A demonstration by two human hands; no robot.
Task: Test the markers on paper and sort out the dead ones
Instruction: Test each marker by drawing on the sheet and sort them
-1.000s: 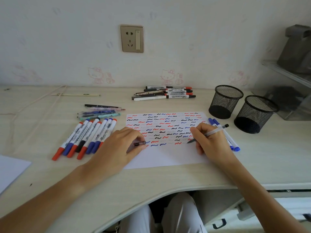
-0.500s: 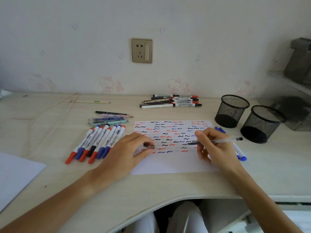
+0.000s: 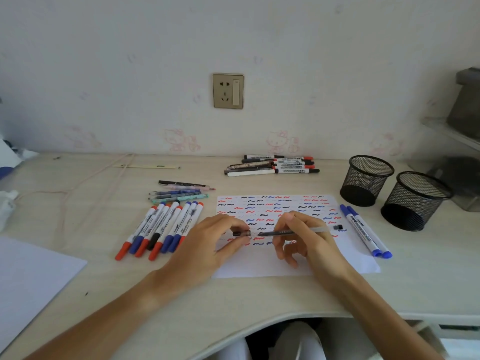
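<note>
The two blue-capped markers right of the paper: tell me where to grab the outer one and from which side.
Pinch the outer blue marker mid-barrel from above with the right hand's fingers. It lies flat, its inner side against its twin, so only the top and right flank are free; the mesh cups stand beyond it.

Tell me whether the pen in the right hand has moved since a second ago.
Yes. The pen has swung flatter over the paper, its tip now nearer the cap in the left hand.
</note>
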